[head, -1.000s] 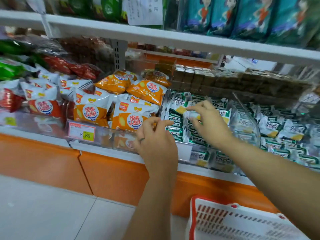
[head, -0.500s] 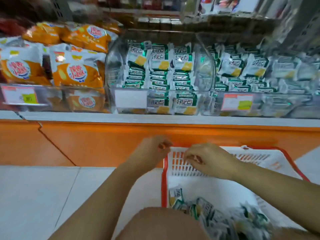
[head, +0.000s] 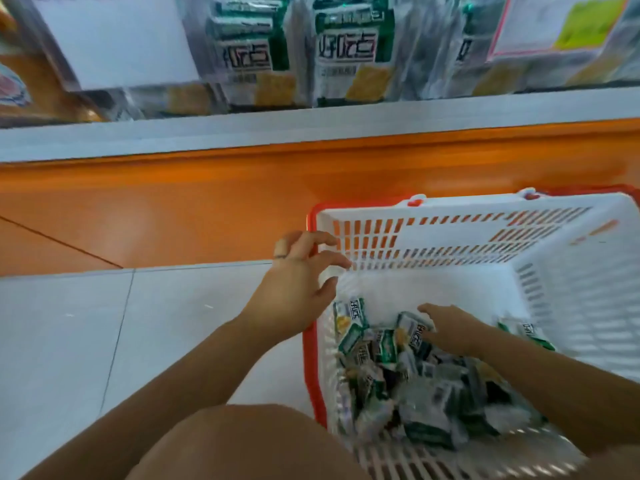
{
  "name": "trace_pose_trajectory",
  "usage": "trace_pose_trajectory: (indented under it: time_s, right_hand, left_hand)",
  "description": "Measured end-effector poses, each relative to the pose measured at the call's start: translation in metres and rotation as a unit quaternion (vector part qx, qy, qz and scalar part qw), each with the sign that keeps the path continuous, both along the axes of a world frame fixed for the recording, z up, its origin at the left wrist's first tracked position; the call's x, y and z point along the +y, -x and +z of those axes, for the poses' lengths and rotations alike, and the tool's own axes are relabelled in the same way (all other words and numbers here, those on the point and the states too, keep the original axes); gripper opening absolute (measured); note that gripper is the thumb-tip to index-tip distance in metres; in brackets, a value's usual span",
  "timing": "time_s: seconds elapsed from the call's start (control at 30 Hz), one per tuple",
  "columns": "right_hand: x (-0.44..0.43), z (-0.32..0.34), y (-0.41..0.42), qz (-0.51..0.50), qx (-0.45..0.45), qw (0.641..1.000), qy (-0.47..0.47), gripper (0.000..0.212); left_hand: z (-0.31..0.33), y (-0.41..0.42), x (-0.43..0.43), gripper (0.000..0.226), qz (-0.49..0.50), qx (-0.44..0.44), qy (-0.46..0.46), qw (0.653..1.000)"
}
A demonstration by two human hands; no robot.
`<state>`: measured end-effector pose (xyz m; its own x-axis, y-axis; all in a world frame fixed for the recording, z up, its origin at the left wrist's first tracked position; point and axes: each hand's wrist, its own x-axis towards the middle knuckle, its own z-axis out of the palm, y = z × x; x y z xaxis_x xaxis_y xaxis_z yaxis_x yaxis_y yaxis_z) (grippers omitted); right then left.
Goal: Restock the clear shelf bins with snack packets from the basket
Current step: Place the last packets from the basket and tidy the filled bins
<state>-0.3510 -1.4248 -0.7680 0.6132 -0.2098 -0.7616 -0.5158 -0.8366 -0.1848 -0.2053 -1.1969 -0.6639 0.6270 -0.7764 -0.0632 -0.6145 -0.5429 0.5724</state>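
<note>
White basket, right hand now among green packets, grip unclear, left hand spread open.

Floor is laid in pale grey tiles with thin dark joints. Orange base panel is capped by a grey shelf edge.

Orange base panel noted under pale shelf edge. Grey floor tiles laid along its foot. 1 pink-bordered price label posted above shelf edge's right end.
</note>
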Motion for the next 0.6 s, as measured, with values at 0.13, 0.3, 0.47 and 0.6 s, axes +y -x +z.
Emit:
trace_pose_trajectory:
  time_s: [0.13,0.3,0.47,0.6]
  right_hand:
    - [-0.002,-0.022,0.001,-0.02,-0.002,1.0,0.018,0.058]
    - [0.001,-0.032,-0.003,0.052,0.024,0.996,0.067,0.033]
    - [-0.005,-0.001,-0.008,-0.029,-0.097,0.995,0.008,0.029]
    - [-0.008,0.057,-0.018,-0.051,-0.23,0.97,-0.064,0.013]
  left_hand:
    - [-0.004,-0.001,0.001,0.024,-0.002,-0.001,0.019,1.0]
    - [-0.006,-0.002,0.002,0.024,0.005,0.005,0.026,1.0]
    - [0.0,-0.001,0.002,0.024,-0.003,0.002,0.004,1.0]
    - [0.017,-0.003,-0.001,0.03,-0.024,0.011,-0.104,0.994]
